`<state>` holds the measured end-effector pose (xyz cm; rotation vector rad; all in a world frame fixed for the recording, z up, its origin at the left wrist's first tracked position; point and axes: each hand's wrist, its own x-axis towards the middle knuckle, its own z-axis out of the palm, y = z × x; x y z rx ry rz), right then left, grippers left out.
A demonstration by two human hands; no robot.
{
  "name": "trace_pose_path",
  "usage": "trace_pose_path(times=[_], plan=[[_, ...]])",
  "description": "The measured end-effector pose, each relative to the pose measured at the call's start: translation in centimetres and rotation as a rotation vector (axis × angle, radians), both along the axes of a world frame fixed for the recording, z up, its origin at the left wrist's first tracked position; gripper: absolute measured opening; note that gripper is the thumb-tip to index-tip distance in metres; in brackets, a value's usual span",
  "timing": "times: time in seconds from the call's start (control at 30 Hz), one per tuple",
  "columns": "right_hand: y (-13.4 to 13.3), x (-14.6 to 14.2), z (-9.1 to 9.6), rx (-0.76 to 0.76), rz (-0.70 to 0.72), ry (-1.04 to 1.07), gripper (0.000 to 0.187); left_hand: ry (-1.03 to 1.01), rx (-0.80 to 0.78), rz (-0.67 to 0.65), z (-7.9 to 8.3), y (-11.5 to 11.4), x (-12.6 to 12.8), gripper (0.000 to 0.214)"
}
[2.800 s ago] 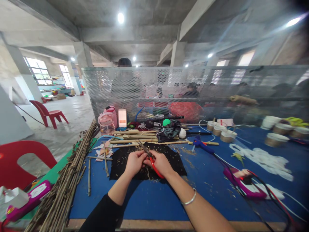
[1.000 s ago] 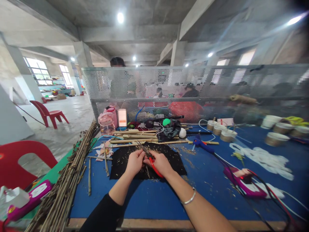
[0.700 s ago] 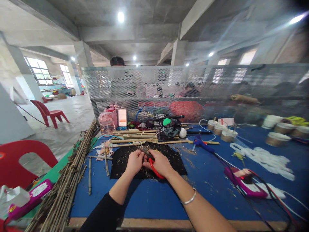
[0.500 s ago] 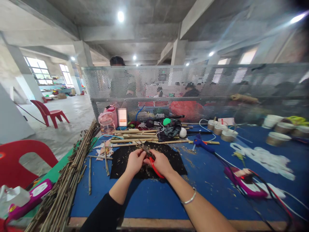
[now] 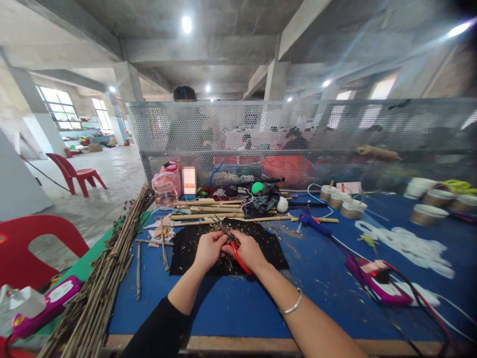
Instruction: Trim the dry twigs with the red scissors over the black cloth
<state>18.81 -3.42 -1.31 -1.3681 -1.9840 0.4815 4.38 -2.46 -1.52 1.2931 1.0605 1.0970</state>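
**Two hands meet over red scissors on a black cloth**

Far out to the left of the left hand, a long bundle of sticks (image 5: 108,278) lies along the edge of the blue desk (image 5: 223,308). A few loose twigs (image 5: 138,271) lie between the bundle and the hands.

A black cloth (image 5: 184,253), littered with small chips, is spread on the desk under both hands.

The left hand (image 5: 209,248) rests on the cloth with its fingers curled tight. Its fingertips sit right against the scissors (image 5: 235,254). Whatever it pinches there is too small to tell.

The scissors lie between the two hands. Their red handle loops are inside the right hand's grip, and the dark blades poke out up and to the left, past the left hand's knuckles.

The right hand (image 5: 249,251) is clamped around the handles and touches the left hand at the thumbs. A silver bangle (image 5: 292,308) sits on its wrist.

Just beyond the hands, bamboo rods (image 5: 208,211) lie crosswise. To the right of the right hand, a blue glue gun (image 5: 313,223) lies near the cloth's corner. A pink glue gun (image 5: 374,283) with its cables lies well apart, further right.
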Motion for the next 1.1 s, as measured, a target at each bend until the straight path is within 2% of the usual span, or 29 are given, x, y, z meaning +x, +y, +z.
trace_pose_path(times=[0.23, 0.43, 0.63, 0.87, 1.0, 1.1], plan=[[0.12, -0.03, -0.04, -0.028, -0.015, -0.036, 0.037, 0.021, -0.023, 0.020, 0.22, 0.00, -0.07, 0.027], [-0.03, -0.23, 0.13, 0.074, -0.007, -0.109, 0.052, 0.058, 0.104, 0.026, 0.09, 0.09, -0.12, 0.022], [-0.28, -0.29, 0.27, 0.031, -0.017, -0.061, 0.037, -0.020, 0.005, -0.001, -0.16, 0.01, 0.13, 0.025], [0.06, -0.25, -0.26, -0.010, -0.047, -0.056, 0.039, 0.125, -0.032, 0.146, 0.42, -0.27, 0.17, 0.022], [0.21, -0.14, -0.36, -0.024, -0.037, -0.072, 0.034, 0.139, -0.038, 0.146, 0.52, -0.17, 0.08, 0.023], [0.14, -0.20, -0.19, 0.006, -0.048, -0.127, 0.040, 0.110, 0.010, 0.131, 0.40, -0.05, -0.03, 0.025]])
